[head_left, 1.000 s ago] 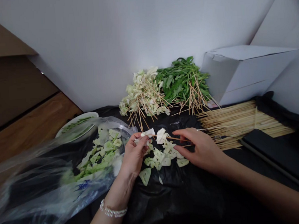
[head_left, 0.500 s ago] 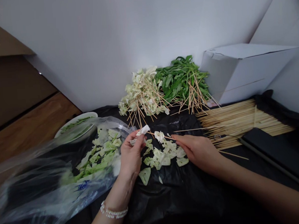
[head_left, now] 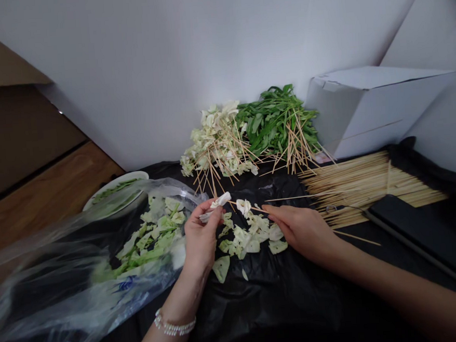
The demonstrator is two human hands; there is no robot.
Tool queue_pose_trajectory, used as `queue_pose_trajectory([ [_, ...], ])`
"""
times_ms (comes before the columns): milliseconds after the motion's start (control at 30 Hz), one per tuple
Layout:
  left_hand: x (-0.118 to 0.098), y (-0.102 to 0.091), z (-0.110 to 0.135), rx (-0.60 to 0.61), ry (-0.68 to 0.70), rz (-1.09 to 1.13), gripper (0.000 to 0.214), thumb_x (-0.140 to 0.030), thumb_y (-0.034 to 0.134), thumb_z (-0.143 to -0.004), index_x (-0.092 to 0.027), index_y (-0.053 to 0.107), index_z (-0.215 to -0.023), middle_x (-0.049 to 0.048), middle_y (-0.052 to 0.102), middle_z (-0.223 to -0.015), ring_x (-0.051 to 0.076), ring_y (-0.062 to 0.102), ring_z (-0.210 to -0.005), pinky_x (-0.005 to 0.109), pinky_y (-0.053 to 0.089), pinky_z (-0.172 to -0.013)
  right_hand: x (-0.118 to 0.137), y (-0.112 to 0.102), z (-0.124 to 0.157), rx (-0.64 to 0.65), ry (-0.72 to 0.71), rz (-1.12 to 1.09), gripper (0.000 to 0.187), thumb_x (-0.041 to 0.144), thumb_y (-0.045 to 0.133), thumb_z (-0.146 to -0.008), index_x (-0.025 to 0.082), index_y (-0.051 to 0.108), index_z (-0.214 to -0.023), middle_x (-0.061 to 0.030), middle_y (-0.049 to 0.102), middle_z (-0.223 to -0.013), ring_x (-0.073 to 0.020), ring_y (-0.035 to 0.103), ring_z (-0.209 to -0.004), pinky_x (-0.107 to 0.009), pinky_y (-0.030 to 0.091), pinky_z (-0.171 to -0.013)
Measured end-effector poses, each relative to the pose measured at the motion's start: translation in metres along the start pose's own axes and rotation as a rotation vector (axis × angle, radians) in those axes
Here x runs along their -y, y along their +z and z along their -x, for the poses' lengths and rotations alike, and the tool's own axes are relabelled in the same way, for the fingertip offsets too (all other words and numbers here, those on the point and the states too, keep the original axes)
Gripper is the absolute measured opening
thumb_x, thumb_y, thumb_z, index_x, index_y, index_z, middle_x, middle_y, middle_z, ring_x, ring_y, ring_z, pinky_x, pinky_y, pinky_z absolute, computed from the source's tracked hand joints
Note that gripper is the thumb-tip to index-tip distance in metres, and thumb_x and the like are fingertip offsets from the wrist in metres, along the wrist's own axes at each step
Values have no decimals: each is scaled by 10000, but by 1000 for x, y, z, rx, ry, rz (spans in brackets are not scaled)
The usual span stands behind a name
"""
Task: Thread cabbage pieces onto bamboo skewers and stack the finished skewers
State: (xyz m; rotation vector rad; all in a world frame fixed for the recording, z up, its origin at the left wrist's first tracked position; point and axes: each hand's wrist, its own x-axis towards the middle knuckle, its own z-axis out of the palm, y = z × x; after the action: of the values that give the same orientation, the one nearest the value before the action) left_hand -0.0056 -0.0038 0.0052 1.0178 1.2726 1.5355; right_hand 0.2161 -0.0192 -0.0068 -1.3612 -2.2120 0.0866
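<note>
My left hand pinches a white piece of cabbage at its fingertips, above a small heap of loose cabbage pieces on the black plastic sheet. My right hand is closed on a thin bamboo skewer that carries one cabbage piece near its tip. The skewer's tip points toward the piece in my left hand, a short gap apart.
A clear plastic bag of cut cabbage lies at left, a white plate behind it. Finished cabbage skewers and green-leaf skewers are piled by the wall. Bare skewers and a white box sit at right.
My right hand slid the skewer down and left, nearer the loose pieces. My left hand lifted its cabbage piece slightly. In the last half second almost nothing moved.
</note>
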Motion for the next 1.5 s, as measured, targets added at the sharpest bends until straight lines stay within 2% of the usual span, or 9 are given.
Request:
queue_pose_trajectory([
  [333, -8, 2, 3, 31, 96, -179, 225, -281, 767, -727, -188, 736, -930, -17, 672, -704, 77, 528, -584, 186, 419, -592, 1, -1, 0, 43, 10, -18, 349, 242, 376, -961, 234, 652, -1174, -66, 738, -920, -232, 703, -863, -373, 549, -748],
  [533, -7, 8, 12, 106, 99, -244, 196, -263, 765, -728, -181, 747, -905, -3, 691, -761, 87, 527, -612, 198, 425, -602, 2, 1, 2, 65, 5, -31, 346, 235, 367, -963, 231, 647, -1166, -65, 736, -914, -225, 703, -856, -365, 546, -745],
  [700, -6, 8, 9, 147, -95, 40, 379, -270, 791, -703, -194, 701, -1063, 19, 711, -907, 102, 622, -757, 204, 489, -699, 0, 1, -1, 60, 27, -12, 293, 236, 391, -959, 238, 659, -1079, -54, 738, -926, -222, 702, -858, -329, 517, -706],
  [833, -4, 4, 2, 139, -242, 295, 368, -176, 773, -644, -164, 695, -1003, 46, 720, -948, 149, 672, -884, 247, 534, -788, 0, -2, -5, 27, 84, 4, 242, 272, 401, -975, 224, 626, -1052, -33, 734, -874, -196, 698, -742, -280, 448, -598],
  [967, -2, 2, -2, 90, -200, 309, 303, -148, 793, -624, -151, 708, -915, 15, 715, -881, 113, 670, -831, 256, 541, -870, 0, -4, -5, 2, 94, -10, 221, 310, 397, -984, 203, 591, -1000, 5, 683, -722, -165, 646, -578, -268, 360, -520],
  [1100, -2, 1, -2, 95, -169, 281, 342, -187, 842, -612, -157, 703, -923, 2, 725, -832, 104, 675, -791, 260, 555, -856, -1, -4, -3, -46, -19, -57, 246, 284, 388, -993, 195, 615, -955, -21, 687, -812, -163, 661, -711, -261, 397, -597],
  [1200, -2, 0, -3, 49, -147, 265, 351, -220, 858, -598, -154, 702, -905, 3, 736, -817, 94, 679, -767, 205, 554, -774, -1, -3, -1, -98, -91, -76, 270, 271, 393, -995, 200, 654, -1001, -47, 700, -905, -166, 664, -835, -252, 431, -661],
  [1367, 1, -1, -6, -7, -137, 280, 361, -241, 874, -581, -162, 670, -868, 2, 745, -772, 95, 693, -739, 189, 547, -732, -1, -2, 0, -117, -117, -66, 298, 287, 407, -991, 225, 697, -1030, -34, 703, -886, -152, 665, -806, -241, 456, -665],
  [1500, 1, 0, -4, -14, -149, 262, 414, -246, 882, -576, -171, 683, -931, -15, 735, -725, 99, 696, -713, 192, 551, -708, -3, -1, -1, -117, -94, -45, 304, 280, 412, -986, 228, 704, -1050, -34, 703, -879, -155, 668, -804, -243, 468, -674],
])
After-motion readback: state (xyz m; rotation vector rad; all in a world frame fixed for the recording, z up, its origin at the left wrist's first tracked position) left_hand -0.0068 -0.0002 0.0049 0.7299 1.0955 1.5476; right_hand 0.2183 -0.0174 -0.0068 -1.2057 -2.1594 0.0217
